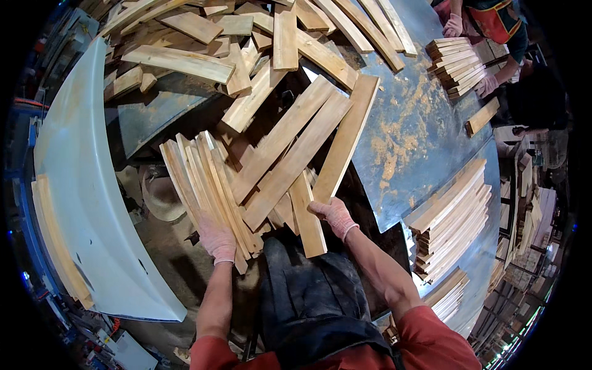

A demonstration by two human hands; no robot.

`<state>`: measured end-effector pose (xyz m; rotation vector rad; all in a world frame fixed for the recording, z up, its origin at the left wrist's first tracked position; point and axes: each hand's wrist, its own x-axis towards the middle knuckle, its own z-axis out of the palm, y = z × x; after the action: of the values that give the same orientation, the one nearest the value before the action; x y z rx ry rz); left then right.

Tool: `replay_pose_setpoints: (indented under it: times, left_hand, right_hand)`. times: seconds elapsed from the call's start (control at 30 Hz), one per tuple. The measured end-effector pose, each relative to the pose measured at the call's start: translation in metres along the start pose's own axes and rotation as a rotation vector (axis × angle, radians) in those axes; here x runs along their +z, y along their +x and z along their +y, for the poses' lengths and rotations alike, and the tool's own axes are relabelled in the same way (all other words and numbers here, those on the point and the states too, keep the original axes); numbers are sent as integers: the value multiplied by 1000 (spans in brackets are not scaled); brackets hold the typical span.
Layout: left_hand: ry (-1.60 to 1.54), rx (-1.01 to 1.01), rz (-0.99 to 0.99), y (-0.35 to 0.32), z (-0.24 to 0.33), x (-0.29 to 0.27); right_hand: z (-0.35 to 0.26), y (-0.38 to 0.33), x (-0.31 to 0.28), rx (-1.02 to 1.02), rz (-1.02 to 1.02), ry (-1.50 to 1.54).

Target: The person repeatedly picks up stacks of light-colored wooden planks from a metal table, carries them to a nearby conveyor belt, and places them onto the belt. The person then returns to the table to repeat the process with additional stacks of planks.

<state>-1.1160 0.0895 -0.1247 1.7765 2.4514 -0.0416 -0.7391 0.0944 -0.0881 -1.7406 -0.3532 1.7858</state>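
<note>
Left hand [217, 240] fingers wrapped round a fanned bundle of wooden slats [206, 185], right hand [333, 216] fingers gripping one long slat [345, 139] above the dusty blue surface [419, 123].

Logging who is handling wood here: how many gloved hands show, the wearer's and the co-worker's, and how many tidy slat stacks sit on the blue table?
Wearer's gloved hands: 2 (left hand, right hand)
Co-worker's gloved hands: 2 ()
Tidy slat stacks: 2 ()
Total: 6
</note>
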Motion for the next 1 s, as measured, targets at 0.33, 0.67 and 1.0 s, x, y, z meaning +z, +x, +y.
replay_pose_setpoints:
  times: [0.33,0.67,1.0]
  left_hand:
    - [-253,109,-146,58,91,-48]
    - [-550,24,-751,134,175,-6]
    - [-790,243,-916,132,95,112]
  right_hand:
    - [1,12,-6,2,0,15]
    - [20,46,-2,107,-79,343]
    - [4,40,12,26,-82,181]
